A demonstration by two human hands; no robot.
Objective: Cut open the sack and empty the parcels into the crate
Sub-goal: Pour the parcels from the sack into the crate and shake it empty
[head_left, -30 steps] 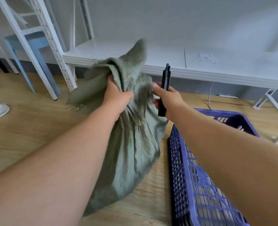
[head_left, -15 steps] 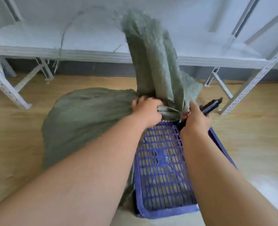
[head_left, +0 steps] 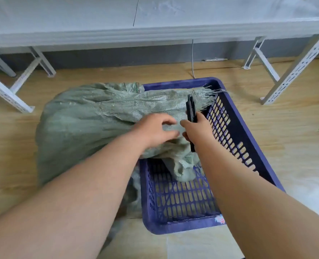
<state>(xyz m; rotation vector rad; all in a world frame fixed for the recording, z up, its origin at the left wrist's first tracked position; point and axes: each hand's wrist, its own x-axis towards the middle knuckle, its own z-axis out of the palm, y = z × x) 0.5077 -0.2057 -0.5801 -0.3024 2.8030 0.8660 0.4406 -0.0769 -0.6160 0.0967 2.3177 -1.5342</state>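
A: From the head view, where was everything?

B: One green woven sack (head_left: 91, 124) lay on its side across the middle of the frame, its bulk on the wooden floor (head_left: 295, 139) at the left and its gathered neck draped over the left rim into one purple crate (head_left: 235, 131) at centre right. No parcels showed; the crate's slotted bottom held only sack cloth.

A: And the hands?

B: The left hand (head_left: 155, 130) rested on the sack's neck with fingers (head_left: 171, 121) loosely spread, pressing the cloth and not clenched round it. The right hand (head_left: 197, 130) was clenched round one black cutter (head_left: 191, 111), its tip pointing toward the top of the frame, just beside the left hand.

A: How should the cut have gone?

B: My judgement: pin the neck taut with the left hand, keep those fingers out of the blade's path, and slice away from the body, shallow enough to spare whatever was inside. I couldn't tell whether the blade was out.

A: The count?

B: One sack, one crate, one cutter, two hands, no parcels visible. A white shelf (head_left: 155, 32) ran along the top of the frame
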